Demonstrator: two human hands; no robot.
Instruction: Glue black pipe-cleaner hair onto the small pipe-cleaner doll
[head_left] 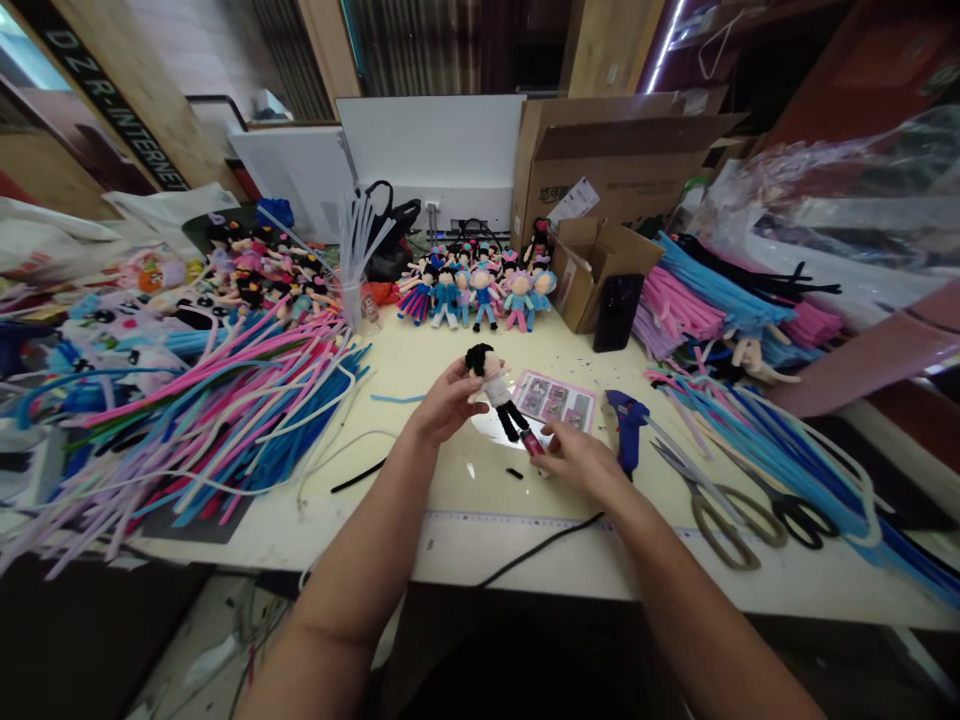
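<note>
My left hand (444,403) is closed around the upper body of a small pipe-cleaner doll (495,387) with black hair, a white top and black legs, held tilted above the table. My right hand (579,463) pinches at the doll's lower leg, where a small pink-red piece (532,443) shows at the fingertips. A pink printed card (553,400) lies flat on the table just behind the doll. A short black snippet (514,473) lies on the table below it.
A blue glue gun (626,425) and two pairs of scissors (724,510) lie to the right. Heaps of coloured pipe cleaners (210,410) fill the left, and more pipe cleaners (780,450) the right. Finished dolls (480,290) and cardboard boxes (600,260) stand at the back. A black cable (540,545) crosses the front edge.
</note>
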